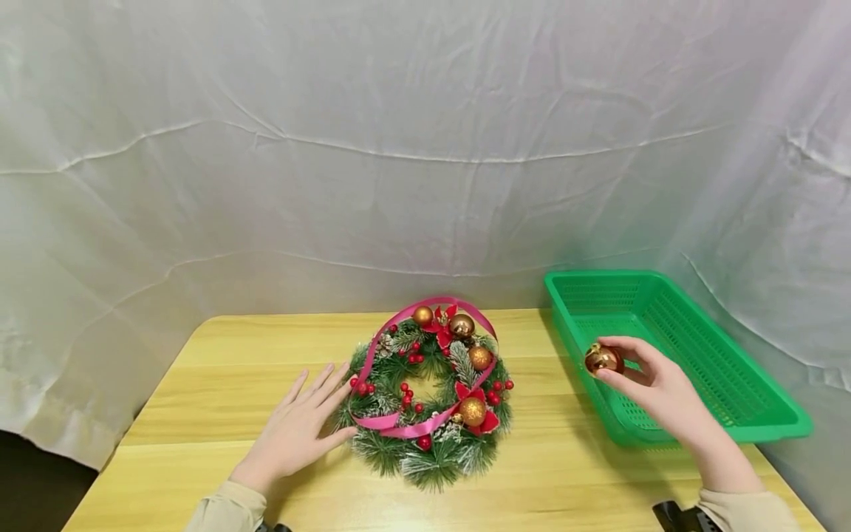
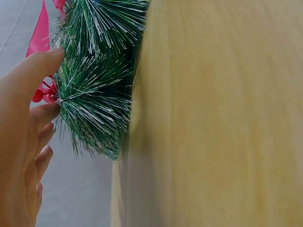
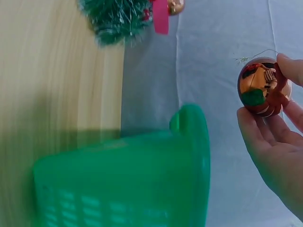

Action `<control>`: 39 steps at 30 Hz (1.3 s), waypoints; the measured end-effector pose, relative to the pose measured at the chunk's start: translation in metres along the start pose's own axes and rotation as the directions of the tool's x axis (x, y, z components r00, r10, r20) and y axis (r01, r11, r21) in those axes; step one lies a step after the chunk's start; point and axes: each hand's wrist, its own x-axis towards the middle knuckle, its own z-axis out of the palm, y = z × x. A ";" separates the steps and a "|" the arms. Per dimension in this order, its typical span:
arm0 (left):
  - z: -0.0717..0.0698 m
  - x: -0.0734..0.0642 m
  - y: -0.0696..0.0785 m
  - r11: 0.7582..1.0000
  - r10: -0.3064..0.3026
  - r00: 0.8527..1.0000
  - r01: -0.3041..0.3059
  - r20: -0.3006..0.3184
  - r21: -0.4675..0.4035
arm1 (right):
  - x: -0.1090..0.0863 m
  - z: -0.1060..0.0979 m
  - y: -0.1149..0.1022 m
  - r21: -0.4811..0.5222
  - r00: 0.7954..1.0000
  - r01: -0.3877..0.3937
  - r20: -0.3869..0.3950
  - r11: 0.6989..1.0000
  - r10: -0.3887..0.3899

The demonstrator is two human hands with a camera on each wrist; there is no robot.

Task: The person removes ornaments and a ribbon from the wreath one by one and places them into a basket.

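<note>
Right hand holds a shiny copper-brown ball ornament with a gold cap, its thumb and fingers clamped on the ball's sides. That ball is held up over the near-left side of a bright green, rectangular plastic basket with perforated walls; the right wrist view shows it above the rim and apart from it, with a thin thread trailing from the ball.

Left hand lies at the left edge of a round green artificial-pine wreath with white-frosted needles. Its fingers are extended, with thumb and forefinger apart, and in the left wrist view their tips touch the wreath's outer needles.

The wreath lies flat on a light yellow wood-grain table, between the 2 hands and to the left of the basket. Set on it are 2 red fabric flowers, 3 gold balls, 1 glossy bronze ball and clusters of small red berries. A magenta satin ribbon loops over it, crossing the near part and arching past the far edge.

Both wrists come out of beige sleeves, with black wrist gear showing at the bottom of the head view. Behind the table hangs a creased, pale grey cloth.
</note>
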 end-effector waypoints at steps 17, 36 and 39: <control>0.004 0.001 0.001 1.000 0.021 1.000 -0.021 0.001 -0.022 | -0.006 -0.041 0.037 -0.189 0.985 -0.164 0.030 0.968 0.173; 0.004 0.000 0.002 1.000 0.013 1.000 -0.013 0.000 -0.017 | 0.004 -0.033 0.055 -0.212 0.966 -0.136 0.190 0.968 0.177; 0.004 0.000 0.002 1.000 0.012 1.000 -0.012 0.003 -0.013 | 0.004 -0.031 0.056 -0.229 0.959 -0.129 0.218 0.965 0.180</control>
